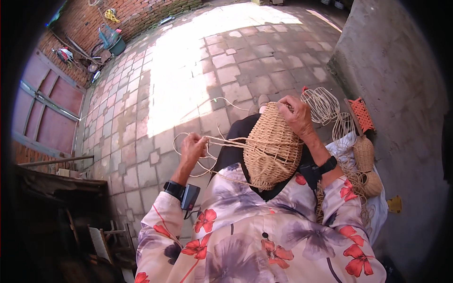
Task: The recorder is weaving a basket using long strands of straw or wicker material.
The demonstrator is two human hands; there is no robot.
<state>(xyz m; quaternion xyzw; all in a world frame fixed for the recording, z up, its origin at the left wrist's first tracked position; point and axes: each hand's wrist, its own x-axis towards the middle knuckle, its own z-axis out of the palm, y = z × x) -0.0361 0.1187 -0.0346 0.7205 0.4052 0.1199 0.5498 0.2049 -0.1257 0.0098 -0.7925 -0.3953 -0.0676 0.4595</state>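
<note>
A woven straw basket (271, 134) rests on my lap, its rounded, tan body tapering toward the far end. My right hand (296, 115) is closed on the far right edge of the basket, with the fingertips partly hidden. Off to the left, my left hand (192, 147) pinches strands of twisted straw cord (226, 140) that run taut to the basket's side. Loose loops of the same cord hang around my left hand and trail back over my lap.
To my right lie coils of pale cord (323, 104), an orange perforated piece (362, 114), a small woven piece (364, 153) and a cord ball (372, 184) on white cloth (380, 207). A concrete wall (391, 85) rises beyond. Dark furniture (56, 207) stands at left.
</note>
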